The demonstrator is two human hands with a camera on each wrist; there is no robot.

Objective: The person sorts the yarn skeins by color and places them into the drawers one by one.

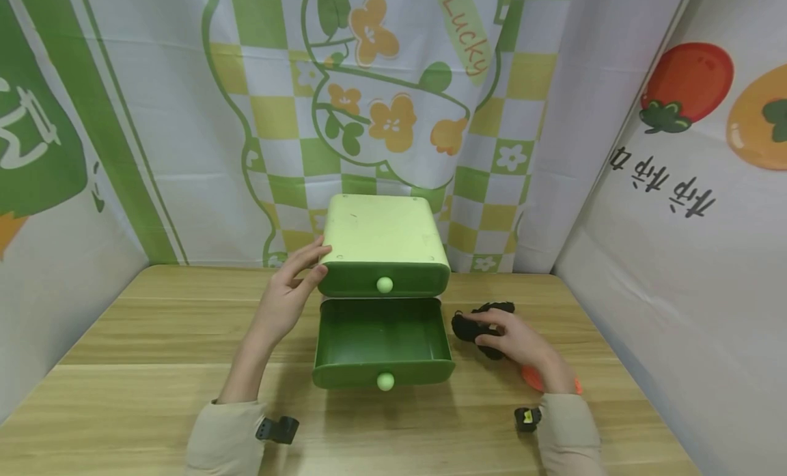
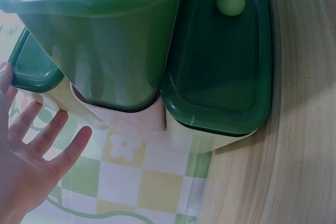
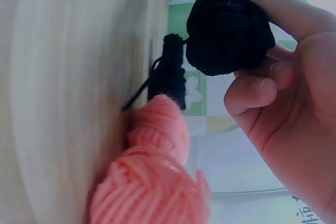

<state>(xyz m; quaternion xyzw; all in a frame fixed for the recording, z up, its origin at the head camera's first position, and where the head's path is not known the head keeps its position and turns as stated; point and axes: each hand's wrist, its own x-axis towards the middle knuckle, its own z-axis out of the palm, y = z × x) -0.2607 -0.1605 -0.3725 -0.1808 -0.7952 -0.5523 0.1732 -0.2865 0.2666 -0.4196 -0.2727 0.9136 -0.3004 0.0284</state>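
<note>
While our left hand (image 1: 289, 295) rests with straight, relaxed fingers against the near left corner of the small green drawer cabinet (image 1: 382, 238), steadying it and gripping nothing, our right hand (image 1: 513, 339) curls its fingers and thumb round a ball of black yarn (image 1: 473, 326) on the wooden table (image 1: 154, 339), just right of the cabinet. The lower drawer (image 1: 381, 343) stands pulled out toward us, with nothing visible inside it, while the upper drawer (image 1: 384, 279) is closed, its pale knob facing us. From the right wrist view the black yarn (image 3: 228, 32) looks pinched between thumb and fingers, a second dark bundle (image 3: 169, 69) lies beside it on the table, and a ball of salmon-pink yarn (image 3: 152, 182) sits nearer to us, partly hidden under the wrist in the head view. We judge the step in hand to be taking up the black yarn beside the open drawer. The next move, as we read it, calls for lifting the ball clear of its loose strand and of the pink ball, carrying it left over the drawer's right wall, and letting it down inside while the left hand keeps the cabinet from sliding.
</note>
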